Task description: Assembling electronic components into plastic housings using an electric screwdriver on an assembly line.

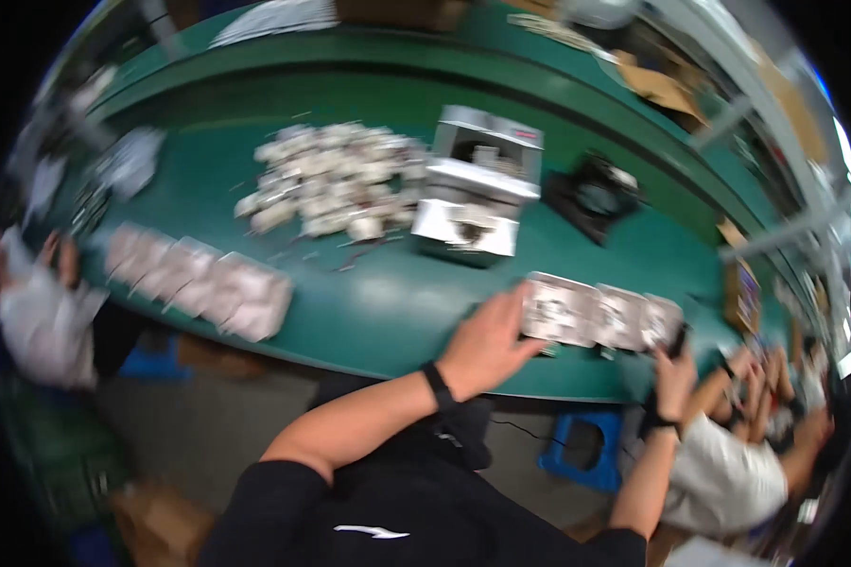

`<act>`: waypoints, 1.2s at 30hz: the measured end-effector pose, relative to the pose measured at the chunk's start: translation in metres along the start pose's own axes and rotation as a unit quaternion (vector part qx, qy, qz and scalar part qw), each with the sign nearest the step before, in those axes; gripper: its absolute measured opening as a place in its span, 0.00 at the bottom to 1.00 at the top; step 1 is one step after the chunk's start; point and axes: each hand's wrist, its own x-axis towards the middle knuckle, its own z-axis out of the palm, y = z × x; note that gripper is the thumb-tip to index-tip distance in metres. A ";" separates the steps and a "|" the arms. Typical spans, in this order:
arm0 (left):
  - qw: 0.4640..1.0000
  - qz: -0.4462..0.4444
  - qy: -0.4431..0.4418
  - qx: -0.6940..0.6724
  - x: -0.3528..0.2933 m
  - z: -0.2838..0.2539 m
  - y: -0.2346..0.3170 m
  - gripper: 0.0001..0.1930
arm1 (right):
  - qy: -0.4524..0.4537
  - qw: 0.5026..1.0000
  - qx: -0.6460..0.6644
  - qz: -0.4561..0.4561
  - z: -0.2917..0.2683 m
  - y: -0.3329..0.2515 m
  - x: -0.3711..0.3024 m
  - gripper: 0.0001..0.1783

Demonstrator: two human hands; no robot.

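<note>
Three pale, shallow trays (559, 310) with small light and dark pieces in them form a row at the table's near right. My left hand (487, 345) grips the row's left end, its fingers against the side and its thumb at the near edge. My right hand (673, 378) is closed beside the right end. A dark thing (679, 340) shows at its fingertips, too blurred to name. Behind the trays stands a grey-white box-shaped device (477, 184) with an opening in front. Left of it lies a heap of small cream-coloured wrapped pieces (336, 180).
Another row of pale trays (199, 279) lies near the green table's (369, 307) left front edge. A black stand-like object (596, 194) is right of the device. People (728, 468) work close on the right, another (47, 312) at far left. A blue stool (586, 449) stands below.
</note>
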 end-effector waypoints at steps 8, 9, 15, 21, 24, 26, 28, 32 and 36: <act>0.939 -0.068 0.241 0.237 -0.070 -0.181 -0.055 0.24 | 0.036 0.923 0.381 -0.031 -0.032 -0.057 -0.072 0.20; 0.912 -0.132 0.260 0.287 -0.077 -0.209 -0.061 0.23 | 0.034 0.920 0.390 -0.024 -0.026 -0.070 -0.083 0.20; 0.787 -0.186 0.300 0.506 -0.146 -0.344 -0.165 0.21 | -0.162 0.736 0.652 -0.086 0.011 -0.166 -0.126 0.18; 0.806 -0.273 0.202 0.485 -0.157 -0.372 -0.200 0.16 | -0.154 0.595 0.781 -0.113 0.051 -0.259 -0.162 0.20; 0.835 -0.254 0.211 0.441 -0.151 -0.368 -0.197 0.12 | -0.163 0.591 0.783 -0.110 0.081 -0.287 -0.176 0.17; 0.854 -0.252 0.196 0.411 -0.148 -0.364 -0.189 0.12 | -0.170 0.638 0.745 -0.099 0.097 -0.307 -0.186 0.14; 0.877 -0.258 0.192 0.357 -0.142 -0.354 -0.179 0.10 | -0.164 0.662 0.724 -0.098 0.117 -0.320 -0.194 0.14; 0.916 -0.217 0.158 0.298 -0.133 -0.329 -0.159 0.10 | -0.154 0.693 0.696 -0.108 0.122 -0.328 -0.191 0.16; 0.942 -0.205 0.120 0.238 -0.120 -0.296 -0.127 0.11 | -0.124 0.705 0.687 -0.126 0.108 -0.316 -0.183 0.15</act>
